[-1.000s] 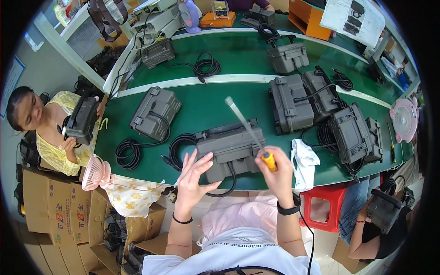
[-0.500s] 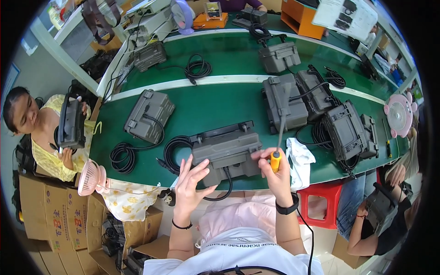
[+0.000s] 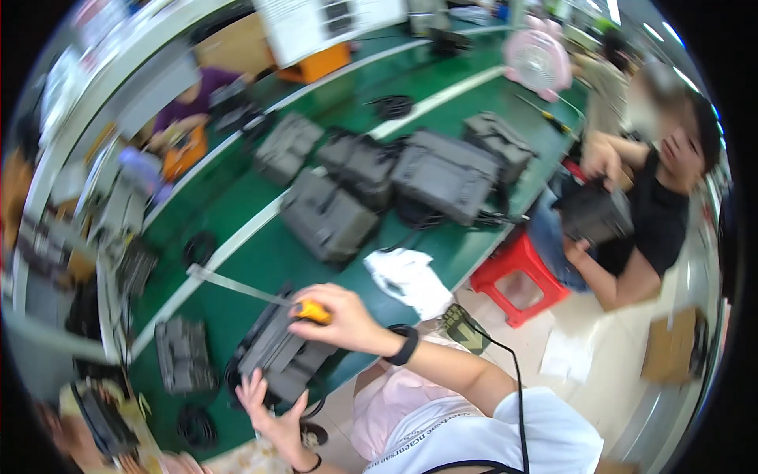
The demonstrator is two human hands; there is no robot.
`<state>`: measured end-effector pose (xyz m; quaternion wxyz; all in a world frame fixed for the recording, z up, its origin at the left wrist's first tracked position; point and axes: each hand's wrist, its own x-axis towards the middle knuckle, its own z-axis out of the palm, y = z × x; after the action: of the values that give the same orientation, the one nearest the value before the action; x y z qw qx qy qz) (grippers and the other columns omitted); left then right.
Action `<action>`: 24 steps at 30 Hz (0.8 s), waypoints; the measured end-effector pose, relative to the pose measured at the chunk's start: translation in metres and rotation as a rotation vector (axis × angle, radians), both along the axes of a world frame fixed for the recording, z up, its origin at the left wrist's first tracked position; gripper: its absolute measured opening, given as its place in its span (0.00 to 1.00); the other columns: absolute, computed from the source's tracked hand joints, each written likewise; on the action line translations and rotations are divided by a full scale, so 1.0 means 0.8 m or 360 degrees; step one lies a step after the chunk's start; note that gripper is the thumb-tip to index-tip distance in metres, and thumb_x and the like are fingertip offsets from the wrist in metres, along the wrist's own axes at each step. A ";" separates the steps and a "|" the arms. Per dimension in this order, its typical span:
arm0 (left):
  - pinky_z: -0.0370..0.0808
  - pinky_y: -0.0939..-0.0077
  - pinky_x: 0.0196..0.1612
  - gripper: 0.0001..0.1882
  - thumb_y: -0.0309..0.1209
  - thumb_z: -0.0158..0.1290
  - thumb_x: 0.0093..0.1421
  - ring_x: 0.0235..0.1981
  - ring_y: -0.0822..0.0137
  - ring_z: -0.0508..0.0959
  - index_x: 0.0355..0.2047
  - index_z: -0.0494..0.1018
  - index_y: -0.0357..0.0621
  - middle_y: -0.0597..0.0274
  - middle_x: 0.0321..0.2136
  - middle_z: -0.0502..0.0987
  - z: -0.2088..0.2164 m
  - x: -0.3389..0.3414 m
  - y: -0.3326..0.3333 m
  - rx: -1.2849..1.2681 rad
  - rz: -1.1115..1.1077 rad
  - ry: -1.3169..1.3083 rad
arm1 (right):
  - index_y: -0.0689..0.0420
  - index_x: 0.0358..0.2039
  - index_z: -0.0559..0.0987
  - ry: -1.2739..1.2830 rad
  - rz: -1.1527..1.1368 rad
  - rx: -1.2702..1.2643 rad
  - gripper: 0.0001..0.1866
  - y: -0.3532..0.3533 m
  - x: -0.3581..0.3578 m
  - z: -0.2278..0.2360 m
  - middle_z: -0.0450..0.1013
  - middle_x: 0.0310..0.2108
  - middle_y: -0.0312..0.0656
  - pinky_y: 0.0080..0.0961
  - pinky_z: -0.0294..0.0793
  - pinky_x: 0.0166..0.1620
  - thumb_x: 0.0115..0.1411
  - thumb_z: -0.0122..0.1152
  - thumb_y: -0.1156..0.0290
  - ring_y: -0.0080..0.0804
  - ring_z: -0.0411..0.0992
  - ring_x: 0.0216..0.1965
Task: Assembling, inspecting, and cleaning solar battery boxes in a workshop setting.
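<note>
A dark grey latched plastic case (image 3: 290,357) lies on the green table in front of me, blurred. My right hand (image 3: 346,317) is closed around the yellow-orange handle of a screwdriver (image 3: 317,313), just above the case's right part. Its long metal shaft points left over the table, its tip apart from the case. With fingers spread, my left hand (image 3: 272,412) is at the case's near left side; whether its fingertips touch is unclear. A crumpled white cloth (image 3: 410,282) lies to the right of the case.
More grey cases (image 3: 328,215) crowd the table beyond, and one case (image 3: 183,357) stands at the left. Cable coils (image 3: 197,426) lie about. At the right sit a red stool (image 3: 521,278) and a person (image 3: 659,213) holding a case. A pink fan (image 3: 538,63) stands at the far end.
The whole view has swung to the right and blurred. The screwdriver, upright before, now points left in my right hand, which has moved over the case. My left hand stays spread near it.
</note>
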<state>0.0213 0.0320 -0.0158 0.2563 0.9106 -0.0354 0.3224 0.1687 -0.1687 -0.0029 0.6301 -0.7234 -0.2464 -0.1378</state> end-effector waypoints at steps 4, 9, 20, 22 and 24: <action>0.56 0.41 0.66 0.42 0.29 0.72 0.36 0.67 0.40 0.58 0.52 0.64 0.45 0.48 0.60 0.68 0.022 0.012 0.005 0.0166 -0.0072 0.0069 | 0.54 0.43 0.77 0.0121 -0.0014 -0.0134 0.28 0.006 0.019 -0.010 0.73 0.49 0.41 0.31 0.73 0.51 0.51 0.69 0.45 0.40 0.74 0.50; 0.59 0.40 0.64 0.44 0.35 0.71 0.37 0.67 0.35 0.56 0.56 0.63 0.44 0.49 0.60 0.67 0.019 0.043 0.020 0.0036 -0.0234 0.0250 | 0.52 0.46 0.74 0.0420 0.0112 -0.0139 0.36 0.006 0.034 -0.013 0.78 0.38 0.44 0.36 0.75 0.38 0.49 0.65 0.35 0.46 0.78 0.37; 0.62 0.47 0.64 0.42 0.44 0.66 0.48 0.65 0.37 0.63 0.60 0.65 0.37 0.45 0.59 0.70 -0.003 0.063 0.054 0.0350 -0.0354 0.0002 | 0.52 0.45 0.76 0.0418 0.0236 -0.0021 0.32 0.023 0.054 -0.037 0.79 0.35 0.45 0.35 0.76 0.39 0.52 0.67 0.39 0.46 0.79 0.34; 0.62 0.47 0.64 0.42 0.44 0.65 0.49 0.65 0.37 0.63 0.60 0.66 0.36 0.45 0.59 0.71 -0.003 0.065 0.053 0.0366 -0.0345 -0.0010 | 0.53 0.44 0.76 0.0381 0.0237 0.0009 0.31 0.023 0.054 -0.036 0.79 0.35 0.45 0.34 0.76 0.39 0.52 0.67 0.40 0.46 0.79 0.35; 0.68 0.43 0.59 0.41 0.47 0.65 0.46 0.61 0.30 0.66 0.56 0.70 0.33 0.43 0.54 0.74 -0.005 0.068 0.054 0.0385 -0.0300 -0.0089 | 0.52 0.43 0.76 0.0376 0.0282 0.0014 0.27 0.022 0.055 -0.035 0.78 0.35 0.41 0.31 0.75 0.39 0.54 0.67 0.43 0.42 0.79 0.36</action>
<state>0.0756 0.0751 -0.0201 0.1728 0.9180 -0.1663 0.3157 0.2130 -0.1513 -0.0308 0.6675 -0.7073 -0.2328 0.0033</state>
